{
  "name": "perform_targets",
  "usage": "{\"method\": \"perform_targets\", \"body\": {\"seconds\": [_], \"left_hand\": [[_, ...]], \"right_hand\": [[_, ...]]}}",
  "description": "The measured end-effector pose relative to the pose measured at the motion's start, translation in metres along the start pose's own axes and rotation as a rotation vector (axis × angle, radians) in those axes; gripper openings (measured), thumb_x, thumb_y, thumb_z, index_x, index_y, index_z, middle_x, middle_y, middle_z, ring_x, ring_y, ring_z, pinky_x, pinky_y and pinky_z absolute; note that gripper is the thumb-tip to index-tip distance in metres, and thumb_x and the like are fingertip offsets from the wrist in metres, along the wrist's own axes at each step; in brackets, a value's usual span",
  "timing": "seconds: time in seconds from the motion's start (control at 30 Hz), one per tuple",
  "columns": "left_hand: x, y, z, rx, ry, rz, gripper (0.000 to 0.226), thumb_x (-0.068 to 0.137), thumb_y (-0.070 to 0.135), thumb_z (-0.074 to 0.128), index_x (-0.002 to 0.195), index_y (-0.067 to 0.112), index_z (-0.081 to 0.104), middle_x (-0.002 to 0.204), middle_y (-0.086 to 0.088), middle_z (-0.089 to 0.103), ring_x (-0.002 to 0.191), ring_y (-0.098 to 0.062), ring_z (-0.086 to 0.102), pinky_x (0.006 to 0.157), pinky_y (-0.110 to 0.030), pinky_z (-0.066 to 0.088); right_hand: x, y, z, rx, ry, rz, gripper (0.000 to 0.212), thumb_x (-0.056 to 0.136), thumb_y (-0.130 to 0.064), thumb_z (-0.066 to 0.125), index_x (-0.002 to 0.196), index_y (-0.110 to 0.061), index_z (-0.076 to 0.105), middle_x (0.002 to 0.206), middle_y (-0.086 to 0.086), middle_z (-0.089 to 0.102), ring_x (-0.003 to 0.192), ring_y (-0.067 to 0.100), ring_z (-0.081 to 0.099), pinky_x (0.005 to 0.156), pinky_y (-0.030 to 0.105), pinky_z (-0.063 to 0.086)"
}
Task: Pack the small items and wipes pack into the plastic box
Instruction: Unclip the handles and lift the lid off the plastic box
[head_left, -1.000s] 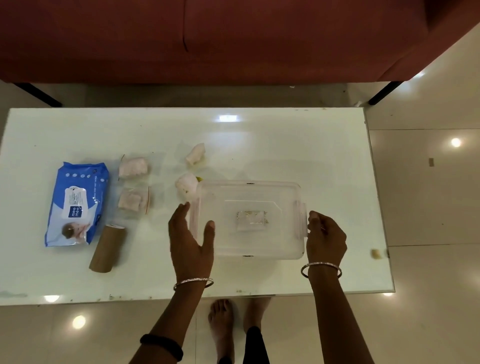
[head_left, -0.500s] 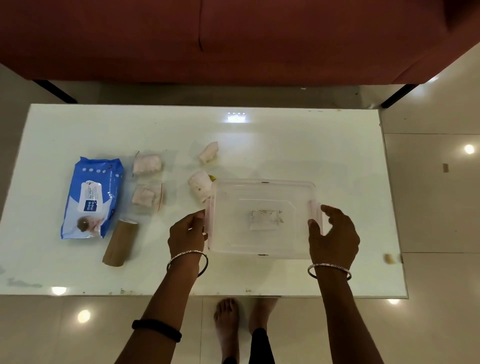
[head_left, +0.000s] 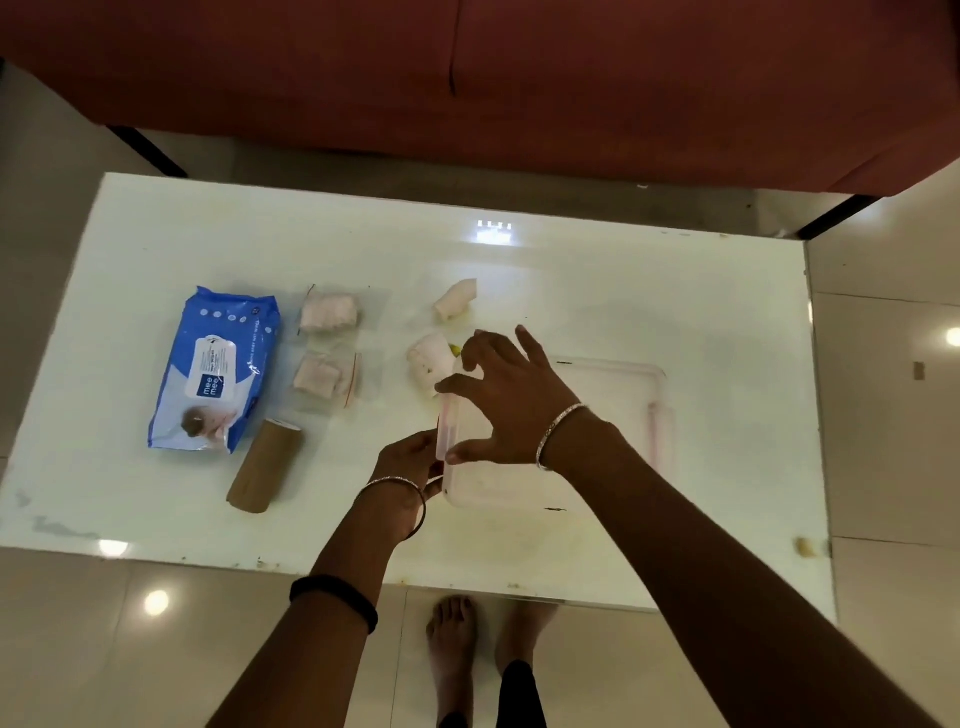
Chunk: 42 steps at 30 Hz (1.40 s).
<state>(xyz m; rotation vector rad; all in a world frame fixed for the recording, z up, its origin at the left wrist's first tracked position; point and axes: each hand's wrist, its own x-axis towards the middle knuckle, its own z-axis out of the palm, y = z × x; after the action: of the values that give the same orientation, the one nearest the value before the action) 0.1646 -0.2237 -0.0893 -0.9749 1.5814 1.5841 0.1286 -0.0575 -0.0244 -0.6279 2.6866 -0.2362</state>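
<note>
A clear plastic box (head_left: 623, 405) with its lid on sits on the white table (head_left: 675, 291), right of centre. At the box's left end stands a pinkish latch (head_left: 448, 431). My left hand (head_left: 408, 470) grips that end from the near side. My right hand (head_left: 501, 400) reaches across the lid, thumb and forefinger on the same latch, other fingers spread. A blue wipes pack (head_left: 215, 369) lies at the left. Two small clear bags (head_left: 330, 313) (head_left: 324, 378) with white contents, two white rolls (head_left: 456, 299) (head_left: 428, 359) and a brown cardboard tube (head_left: 266, 465) lie between pack and box.
A dark red sofa (head_left: 519, 78) runs along the far side of the table. My bare feet (head_left: 452, 639) show under the near table edge. A small tan scrap (head_left: 804, 546) lies at the table's near right corner. Shiny floor tiles surround the table.
My right hand has left the box's right end and crossed over the lid to the left latch. My left hand stays at the left end.
</note>
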Motion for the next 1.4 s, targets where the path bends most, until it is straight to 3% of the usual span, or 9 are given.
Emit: {"method": "perform_targets", "body": {"seconds": [0.13, 0.27, 0.4, 0.67, 0.87, 0.97, 1.07, 1.2, 1.4], "left_hand": [[0.004, -0.005, -0.002, -0.050, -0.024, -0.006, 0.021, 0.091, 0.001, 0.052, 0.103, 0.013, 0.066, 0.097, -0.012, 0.068, 0.084, -0.029, 0.066, 0.073, -0.036, 0.054], [0.005, -0.009, -0.001, -0.107, -0.049, 0.026, 0.032, 0.091, -0.002, 0.052, 0.120, 0.005, 0.062, 0.109, -0.014, 0.065, 0.093, -0.032, 0.063, 0.071, -0.032, 0.057], [0.005, -0.011, -0.001, -0.117, -0.036, 0.074, 0.033, 0.088, -0.004, 0.056, 0.119, 0.004, 0.064, 0.105, -0.014, 0.068, 0.078, -0.021, 0.067, 0.052, -0.020, 0.057], [0.013, -0.023, -0.001, -0.165, 0.012, 0.078, 0.032, 0.082, -0.006, 0.063, 0.108, 0.010, 0.071, 0.079, 0.001, 0.075, 0.067, -0.014, 0.070, 0.051, -0.021, 0.056], [0.014, -0.025, 0.000, -0.141, 0.015, 0.104, 0.029, 0.080, -0.003, 0.066, 0.089, 0.023, 0.075, 0.066, 0.010, 0.076, 0.064, -0.009, 0.070, 0.051, -0.016, 0.054], [0.012, -0.025, 0.000, -0.111, 0.004, 0.144, 0.022, 0.081, 0.009, 0.069, 0.079, 0.030, 0.075, 0.068, 0.009, 0.076, 0.068, -0.011, 0.071, 0.057, -0.020, 0.057], [0.011, -0.024, -0.001, -0.081, 0.012, 0.168, 0.014, 0.080, 0.014, 0.072, 0.088, 0.025, 0.076, 0.078, 0.004, 0.077, 0.082, -0.022, 0.072, 0.073, -0.032, 0.060], [0.004, -0.018, 0.001, -0.053, 0.061, 0.176, 0.030, 0.082, 0.016, 0.071, 0.111, 0.007, 0.070, 0.089, -0.008, 0.074, 0.087, -0.029, 0.070, 0.081, -0.037, 0.058], [-0.012, -0.008, -0.002, 0.038, 0.190, 0.280, 0.028, 0.092, 0.008, 0.057, 0.118, 0.002, 0.064, 0.100, -0.017, 0.066, 0.088, -0.034, 0.065, 0.082, -0.041, 0.056]], "right_hand": [[0.006, -0.008, 0.005, -0.036, 0.057, 0.009, 0.087, 0.058, -0.083, 0.057, 0.124, -0.027, 0.056, 0.130, 0.006, 0.042, 0.129, 0.028, 0.041, 0.112, 0.062, 0.023], [0.007, -0.023, 0.013, -0.041, 0.105, 0.141, 0.089, 0.049, -0.081, 0.057, 0.119, -0.026, 0.057, 0.138, 0.007, 0.042, 0.130, 0.032, 0.040, 0.107, 0.072, 0.015], [0.017, -0.036, 0.016, -0.075, 0.054, 0.205, 0.094, 0.049, -0.074, 0.061, 0.126, -0.021, 0.051, 0.148, 0.007, 0.037, 0.136, 0.040, 0.033, 0.102, 0.079, 0.007], [0.017, -0.034, 0.010, -0.079, 0.018, 0.120, 0.092, 0.054, -0.071, 0.058, 0.123, -0.011, 0.053, 0.134, 0.002, 0.049, 0.133, 0.038, 0.037, 0.101, 0.078, 0.016], [0.012, -0.020, -0.009, 0.054, 0.077, 0.067, 0.090, 0.044, -0.080, 0.059, 0.108, -0.017, 0.058, 0.118, -0.004, 0.054, 0.124, 0.028, 0.044, 0.106, 0.063, 0.030], [0.003, -0.006, -0.017, 0.039, 0.191, 0.045, 0.079, 0.042, -0.081, 0.058, 0.095, -0.023, 0.056, 0.105, -0.008, 0.055, 0.110, 0.022, 0.046, 0.091, 0.046, 0.040], [-0.009, 0.009, -0.026, 0.016, 0.247, 0.078, 0.077, 0.040, -0.087, 0.055, 0.085, -0.025, 0.050, 0.091, -0.010, 0.050, 0.094, 0.018, 0.043, 0.079, 0.039, 0.037], [-0.035, 0.034, -0.047, 0.098, 0.158, 0.175, 0.077, 0.037, -0.095, 0.054, 0.077, -0.029, 0.043, 0.081, -0.011, 0.048, 0.084, 0.014, 0.038, 0.074, 0.034, 0.033], [-0.123, 0.081, -0.093, 0.308, 0.079, 0.344, 0.040, 0.056, -0.067, 0.074, 0.074, -0.032, 0.067, 0.084, -0.008, 0.058, 0.088, 0.014, 0.046, 0.077, 0.034, 0.039]]}}
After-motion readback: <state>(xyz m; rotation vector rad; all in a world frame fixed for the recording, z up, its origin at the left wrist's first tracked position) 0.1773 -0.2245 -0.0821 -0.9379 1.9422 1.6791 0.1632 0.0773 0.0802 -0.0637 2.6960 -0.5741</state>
